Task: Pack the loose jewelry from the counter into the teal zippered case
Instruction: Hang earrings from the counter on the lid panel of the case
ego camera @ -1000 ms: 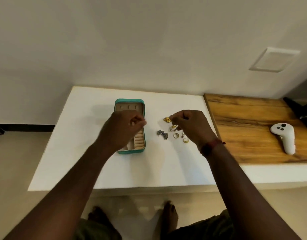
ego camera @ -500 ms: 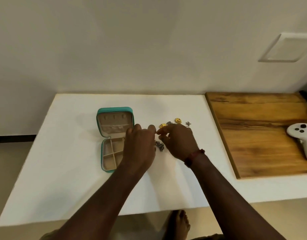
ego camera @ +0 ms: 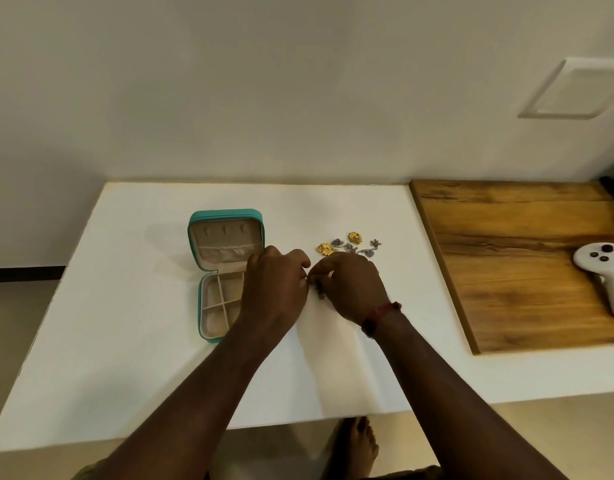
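1. The teal case (ego camera: 226,215) lies open on the white counter (ego camera: 125,341), showing a beige lining and divided compartments.
2. The loose jewelry (ego camera: 354,237), gold flowers and silver pieces, lies on the counter near the case's right side.
3. The left hand (ego camera: 274,289) and right hand (ego camera: 350,289) pinch a small silver piece (ego camera: 321,295) with curled fingertips.

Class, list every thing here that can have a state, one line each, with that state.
teal case, open, visible compartments empty.
left hand, pinching the silver piece.
right hand, pinching the same piece.
loose jewelry, lying unpacked on the counter.
controller, lying on the wooden board.
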